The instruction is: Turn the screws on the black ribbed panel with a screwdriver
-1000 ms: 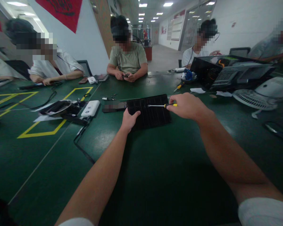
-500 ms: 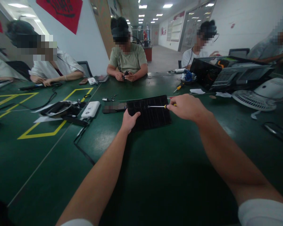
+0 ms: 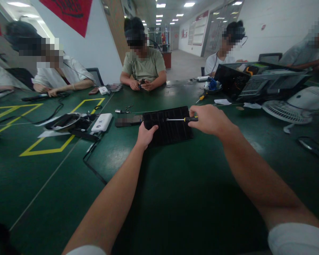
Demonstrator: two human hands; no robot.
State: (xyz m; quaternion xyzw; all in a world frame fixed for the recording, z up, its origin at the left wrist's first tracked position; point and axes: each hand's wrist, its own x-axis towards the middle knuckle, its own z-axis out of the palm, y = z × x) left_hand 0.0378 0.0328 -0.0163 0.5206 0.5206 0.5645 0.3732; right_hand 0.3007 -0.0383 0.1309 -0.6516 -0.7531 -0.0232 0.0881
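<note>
My left hand [image 3: 146, 135] grips the left edge of a flat black ribbed panel [image 3: 172, 132], thumb on its face, the other fingers hidden behind. The panel is tilted up toward me over the green table. In my right hand [image 3: 210, 119] is a screwdriver [image 3: 177, 119] with a yellow and black handle, pinched between thumb and fingers. Its shaft points left across the panel, the tip close to or touching the panel's middle. Just left of the panel lies a dark flat phone-like object [image 3: 129, 120], partly covered by it.
On the left stand a white box-shaped device [image 3: 102, 122] and a dish of dark parts [image 3: 65, 122] with cables. Another screwdriver [image 3: 202, 97], an open computer case [image 3: 268, 83] and a white fan [image 3: 289, 109] are on the right. Several people sit around the table [image 3: 175, 194].
My right hand's fingers have shifted on the screwdriver, and more of its handle shows now. The tip stays near the same spot; my left hand holds the panel as before.
</note>
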